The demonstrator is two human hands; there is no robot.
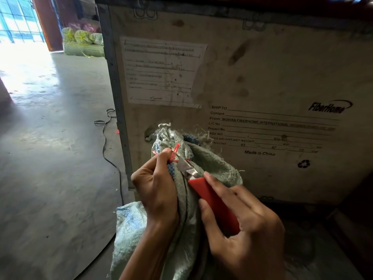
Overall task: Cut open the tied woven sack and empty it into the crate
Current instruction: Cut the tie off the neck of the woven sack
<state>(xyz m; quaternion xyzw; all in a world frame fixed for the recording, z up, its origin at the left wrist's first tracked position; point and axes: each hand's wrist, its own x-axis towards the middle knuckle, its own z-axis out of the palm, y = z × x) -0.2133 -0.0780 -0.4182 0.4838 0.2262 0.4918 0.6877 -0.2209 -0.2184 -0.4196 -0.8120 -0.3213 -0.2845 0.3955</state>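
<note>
A pale green woven sack (214, 164) stands in front of me, its neck bunched and tied with a thin red string (174, 153). My left hand (155, 188) grips the neck just below the tie, thumb and finger pinching the string. My right hand (248, 229) is shut on a red-handled utility knife (210, 194); its metal blade points up-left and lies against the sack right at the string. Behind the sack rises the side of a large plywood crate (262, 81) with printed shipping text and a paper label.
Grey concrete floor (56, 158) spreads to the left, with a black cable (106, 142) snaking along it near the crate's metal corner. Several filled green sacks (82, 43) are stacked far back by a bright doorway.
</note>
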